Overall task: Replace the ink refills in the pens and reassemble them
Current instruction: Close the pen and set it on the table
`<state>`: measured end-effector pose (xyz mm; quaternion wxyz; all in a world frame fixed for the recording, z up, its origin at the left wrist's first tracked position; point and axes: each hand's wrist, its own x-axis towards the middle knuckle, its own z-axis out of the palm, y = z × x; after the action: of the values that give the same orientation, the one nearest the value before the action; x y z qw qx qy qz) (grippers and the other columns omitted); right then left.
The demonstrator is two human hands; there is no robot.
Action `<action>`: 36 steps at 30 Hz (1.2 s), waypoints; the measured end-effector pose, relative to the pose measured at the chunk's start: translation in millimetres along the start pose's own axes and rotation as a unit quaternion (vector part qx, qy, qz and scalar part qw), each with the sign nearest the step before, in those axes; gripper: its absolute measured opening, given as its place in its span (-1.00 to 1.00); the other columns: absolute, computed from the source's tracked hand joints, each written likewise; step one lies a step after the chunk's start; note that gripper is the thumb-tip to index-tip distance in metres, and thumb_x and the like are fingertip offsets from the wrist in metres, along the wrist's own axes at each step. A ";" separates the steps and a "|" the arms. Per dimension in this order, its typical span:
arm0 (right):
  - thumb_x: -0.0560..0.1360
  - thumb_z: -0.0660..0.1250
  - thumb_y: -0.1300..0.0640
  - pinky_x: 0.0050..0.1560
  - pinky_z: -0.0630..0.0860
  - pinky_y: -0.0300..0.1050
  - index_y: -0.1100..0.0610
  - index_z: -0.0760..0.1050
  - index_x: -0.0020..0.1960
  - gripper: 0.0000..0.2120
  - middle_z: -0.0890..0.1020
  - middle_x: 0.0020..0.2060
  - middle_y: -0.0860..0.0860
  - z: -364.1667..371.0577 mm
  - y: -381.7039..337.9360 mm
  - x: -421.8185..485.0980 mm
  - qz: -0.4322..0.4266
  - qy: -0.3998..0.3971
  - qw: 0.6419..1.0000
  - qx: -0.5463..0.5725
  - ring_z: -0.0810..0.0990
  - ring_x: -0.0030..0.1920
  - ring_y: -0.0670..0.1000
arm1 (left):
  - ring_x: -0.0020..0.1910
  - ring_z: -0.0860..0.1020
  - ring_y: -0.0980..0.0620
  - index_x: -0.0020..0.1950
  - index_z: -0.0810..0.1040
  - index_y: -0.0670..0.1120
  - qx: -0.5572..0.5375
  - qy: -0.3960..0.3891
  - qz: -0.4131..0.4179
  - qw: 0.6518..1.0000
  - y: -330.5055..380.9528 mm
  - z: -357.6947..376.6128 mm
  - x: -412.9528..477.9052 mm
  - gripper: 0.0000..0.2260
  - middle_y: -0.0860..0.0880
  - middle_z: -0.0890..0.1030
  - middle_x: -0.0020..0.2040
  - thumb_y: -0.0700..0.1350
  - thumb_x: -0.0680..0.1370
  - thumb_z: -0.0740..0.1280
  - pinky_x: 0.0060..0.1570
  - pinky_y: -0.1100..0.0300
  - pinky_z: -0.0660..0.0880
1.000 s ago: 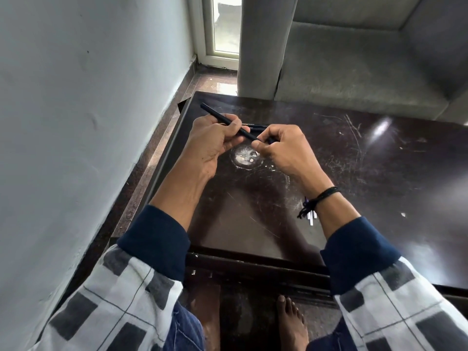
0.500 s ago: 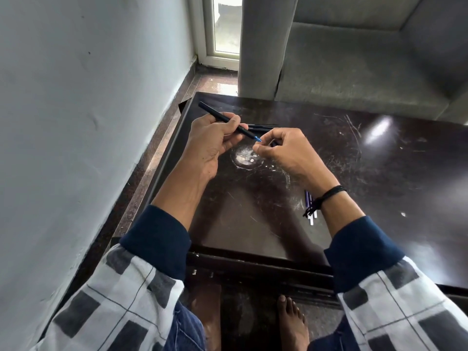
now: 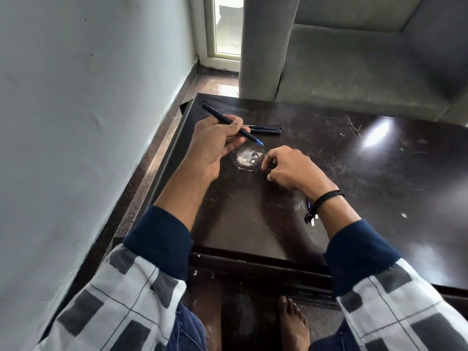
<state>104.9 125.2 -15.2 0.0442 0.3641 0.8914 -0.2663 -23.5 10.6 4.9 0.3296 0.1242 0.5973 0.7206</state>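
My left hand (image 3: 215,145) grips a black pen (image 3: 222,120) above the dark table (image 3: 379,173). The pen slants from upper left to lower right, and its blue tip (image 3: 259,142) is bare. My right hand (image 3: 291,168) is curled low over the table, a little right of the tip, closed on a small black piece (image 3: 271,166) that looks like the pen's cap. Two more black pens (image 3: 268,129) lie side by side on the table behind my left hand. Several blue refills (image 3: 312,216) lie on the table, mostly hidden under my right wrist.
A round whitish scuff (image 3: 249,158) marks the table between my hands. A pale wall (image 3: 88,122) runs close along the left. A grey sofa (image 3: 367,67) stands beyond the table's far edge. My bare foot (image 3: 293,323) rests on the floor under the table's near edge.
My hands have come apart. The right hand pulled the black piece off the pen's end and dropped toward the table, baring the blue tip. The left hand kept the pen.
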 end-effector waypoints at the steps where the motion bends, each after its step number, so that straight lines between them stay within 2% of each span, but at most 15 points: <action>1: 0.46 0.38 0.25 0.05 0.51 -0.08 -0.11 0.59 -0.07 -0.76 0.63 0.02 0.01 0.2 0.1 -0.1 0.000 -0.002 1.000 -0.005 0.61 0.12 0.15 | -0.05 0.72 -0.01 -0.08 0.61 -0.11 -0.001 0.000 0.000 1.000 0.5 -0.3 0.1 -0.94 -0.11 0.73 -0.16 -0.26 0.56 0.41 -0.02 0.16 0.64; 5: 0.46 0.36 0.28 0.07 0.55 -0.06 -0.05 0.62 -0.01 -0.75 0.60 -0.01 0.02 -1.2 -0.1 -2.8 -0.002 -0.004 1.000 -0.016 0.61 0.12 0.15 | -0.07 0.72 0.01 -0.07 0.61 -0.10 0.001 0.000 -0.002 1.000 0.5 -0.9 0.3 -0.94 -0.11 0.73 -0.16 -0.24 0.56 0.41 -0.04 0.18 0.64; 9: 0.46 0.32 0.30 0.04 0.59 -0.03 -0.05 0.60 -0.02 -0.74 0.61 0.00 0.04 -1.2 -0.6 -5.8 -0.009 -0.004 1.000 -0.029 0.61 0.02 0.15 | -0.08 0.72 0.02 -0.06 0.61 -0.11 0.003 0.001 -0.002 1.000 0.5 -1.0 0.3 -0.95 -0.09 0.73 -0.17 -0.25 0.56 0.41 -0.04 0.18 0.64; 13: 0.46 0.30 0.31 0.06 0.56 -0.04 -0.05 0.60 0.01 -0.71 0.65 0.12 0.07 -1.7 -0.5 -7.0 -0.001 0.000 0.999 -0.033 0.61 0.15 0.18 | -0.04 0.72 -0.01 -0.04 0.61 -0.12 0.003 0.000 -0.001 1.000 0.1 -1.0 0.2 -0.96 -0.12 0.73 -0.14 -0.25 0.56 0.40 -0.01 0.16 0.64; 17: 0.44 0.32 0.28 0.09 0.54 -0.02 -0.06 0.61 0.06 -0.69 0.65 0.14 0.06 -2.0 -1.0 -6.9 -0.003 0.004 0.999 -0.044 0.61 0.16 0.18 | -0.05 0.72 0.00 -0.05 0.61 -0.12 0.004 0.001 -0.002 1.000 0.4 -0.2 -0.3 -0.96 -0.09 0.73 -0.17 -0.25 0.56 0.40 0.00 0.15 0.64; 20: 0.44 0.35 0.26 0.08 0.54 -0.02 -0.06 0.61 0.07 -0.70 0.65 0.12 0.05 -1.1 -0.5 -5.5 -0.002 0.001 0.999 -0.046 0.61 0.15 0.18 | -0.07 0.72 0.01 -0.05 0.61 -0.12 0.002 0.001 -0.003 1.000 0.7 -0.1 -0.7 -0.95 -0.08 0.73 -0.18 -0.25 0.56 0.40 -0.01 0.16 0.64; 24: 0.42 0.37 0.24 -0.02 0.49 -0.07 -0.06 0.58 0.03 -0.73 0.64 0.02 0.02 0.3 2.0 -1.8 -0.007 -0.008 0.999 -0.047 0.62 0.07 0.15 | -0.02 0.72 -0.01 -0.06 0.60 -0.11 -0.001 -0.003 -0.002 1.000 0.9 -0.5 -0.8 -0.95 -0.11 0.73 -0.16 -0.25 0.56 0.40 -0.05 0.21 0.63; 31: 0.40 0.39 0.22 -0.05 0.53 -0.06 -0.10 0.54 -0.03 -0.75 0.64 -0.05 -0.01 2.3 3.6 2.3 -0.009 -0.010 0.999 -0.050 0.63 -0.07 0.12 | -0.03 0.72 0.00 -0.05 0.60 -0.12 -0.001 -0.004 -0.001 1.000 1.5 -0.8 -1.0 -0.96 -0.12 0.73 -0.15 -0.25 0.56 0.40 -0.04 0.20 0.64; 36: 0.39 0.48 0.17 -0.07 0.47 -0.07 -0.11 0.55 -0.01 -0.74 0.64 -0.09 -0.04 1.8 6.5 5.1 -0.008 -0.022 0.999 -0.044 0.61 -0.01 0.09 | -0.02 0.72 -0.02 -0.05 0.61 -0.12 0.000 0.000 0.000 1.000 1.7 -1.4 -0.3 -0.96 -0.12 0.73 -0.15 -0.24 0.56 0.40 -0.02 0.19 0.64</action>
<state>105.3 131.3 -21.0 0.0776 0.3484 0.9040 -0.2352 -24.6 9.2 6.2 0.3294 0.1244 0.5975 0.7205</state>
